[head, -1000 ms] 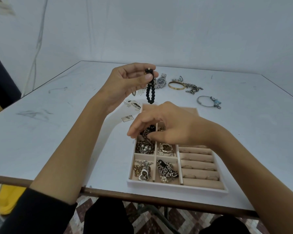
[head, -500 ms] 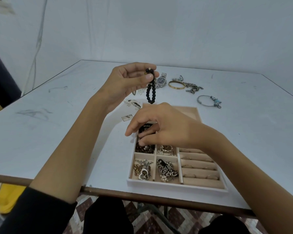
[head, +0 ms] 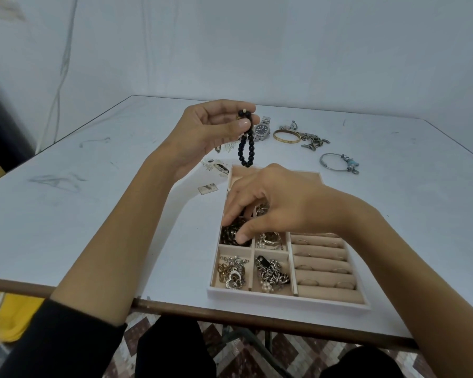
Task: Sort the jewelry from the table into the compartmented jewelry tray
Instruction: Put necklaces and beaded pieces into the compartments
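My left hand [head: 208,132] is raised above the table and pinches a black bead bracelet [head: 247,151], which hangs down beyond the tray's far edge. The beige compartmented jewelry tray [head: 287,300] lies near the table's front edge. My right hand [head: 279,203] reaches down into it, fingertips pressing on dark jewelry [head: 231,233] in a left compartment. Chains fill the near left compartments; rings sit in the ring rolls [head: 322,271] on the right. Whether the fingers grip anything is hidden.
Loose pieces lie on the white table beyond the tray: a silver watch [head: 262,129], a gold bangle [head: 286,136], a silver chain pile [head: 313,141], a wire bangle with blue charm [head: 339,162] and small earrings [head: 216,167] at the left. The table's brown front edge [head: 230,316] is close.
My right hand has slid left and down inside the tray onto the dark jewelry in a left compartment. My left hand has kept the bead bracelet raised almost still.
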